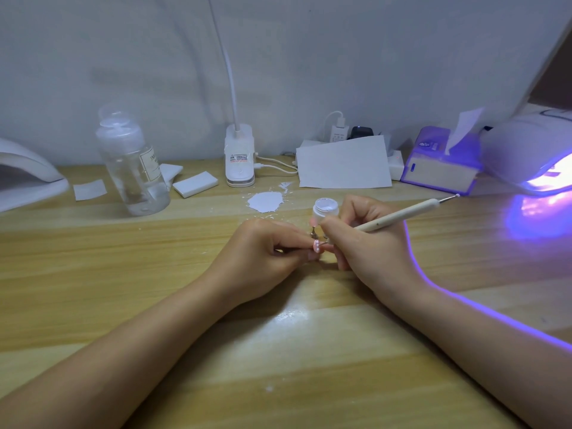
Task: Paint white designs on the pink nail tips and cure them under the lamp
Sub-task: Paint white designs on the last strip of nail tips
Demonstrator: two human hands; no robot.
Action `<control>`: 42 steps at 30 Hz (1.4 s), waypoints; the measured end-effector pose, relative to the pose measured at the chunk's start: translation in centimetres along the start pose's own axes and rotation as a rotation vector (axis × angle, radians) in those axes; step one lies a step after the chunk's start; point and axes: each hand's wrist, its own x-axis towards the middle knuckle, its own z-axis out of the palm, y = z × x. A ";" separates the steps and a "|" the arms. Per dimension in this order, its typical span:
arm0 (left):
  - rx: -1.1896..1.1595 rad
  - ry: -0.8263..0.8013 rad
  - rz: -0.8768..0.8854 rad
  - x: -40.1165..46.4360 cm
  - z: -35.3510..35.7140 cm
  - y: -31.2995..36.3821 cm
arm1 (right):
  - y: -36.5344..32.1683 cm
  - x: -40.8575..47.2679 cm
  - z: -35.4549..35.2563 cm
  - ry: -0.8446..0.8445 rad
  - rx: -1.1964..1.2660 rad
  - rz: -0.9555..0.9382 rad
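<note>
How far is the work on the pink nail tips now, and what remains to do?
Done: the pink nail tip already shows white dots. In hand: the left hand pinches it while the right hand holds the dotting pen against it, beside the open white gel pot. Left: curing; the lit lamp at right glows purple, and this tip is not yet under it.

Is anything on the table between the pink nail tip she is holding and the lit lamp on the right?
Nothing visible does. The small pink nail tip sits pinched in the left hand; only the right hand holding the cream dotting pen and bare wood lie toward the glowing white curing lamp.
</note>
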 end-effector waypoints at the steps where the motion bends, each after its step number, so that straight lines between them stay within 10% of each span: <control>1: 0.004 -0.004 -0.001 0.0 0.0 0.0 | 0.0 0.0 0.0 -0.002 0.001 0.002; 42: 0.006 0.001 -0.028 0.0 0.0 0.1 | -0.1 -0.1 0.0 -0.023 -0.039 -0.032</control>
